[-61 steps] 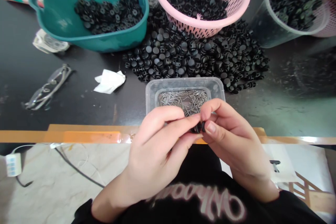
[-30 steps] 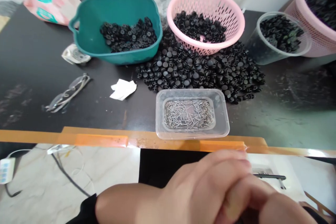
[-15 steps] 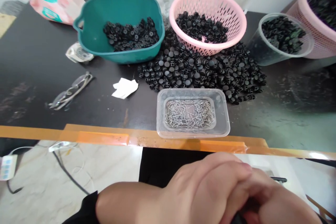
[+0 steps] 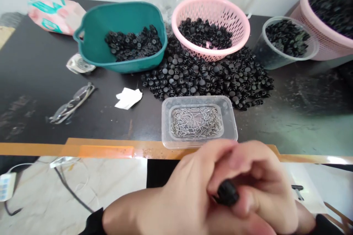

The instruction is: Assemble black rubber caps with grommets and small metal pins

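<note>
My left hand (image 4: 182, 194) and my right hand (image 4: 271, 180) are pressed together just in front of the table edge, fingers curled. Between them, a small black plastic cord lock (image 4: 227, 192) shows, gripped by the fingers of both hands. Its lower part is hidden. Just beyond the hands, a clear plastic box (image 4: 165, 126) holds many tiny metal springs (image 4: 195, 122). Behind that box lies a wide heap of black cord lock parts (image 4: 201, 80) with round tops.
A teal basin (image 4: 92, 29), a pink basket (image 4: 211, 2) and a clear tub (image 4: 292, 55) hold black parts, as does another pink basket (image 4: 299, 18) at right. Glasses (image 4: 73, 102), crumpled white paper (image 4: 128, 98), a tape roll (image 4: 79, 64) and a tissue pack (image 4: 56, 14) lie at left.
My hands have risen and moved nearer the spring box, turning so that the black cord lock between them shows more clearly. The camera view has shifted slightly.
</note>
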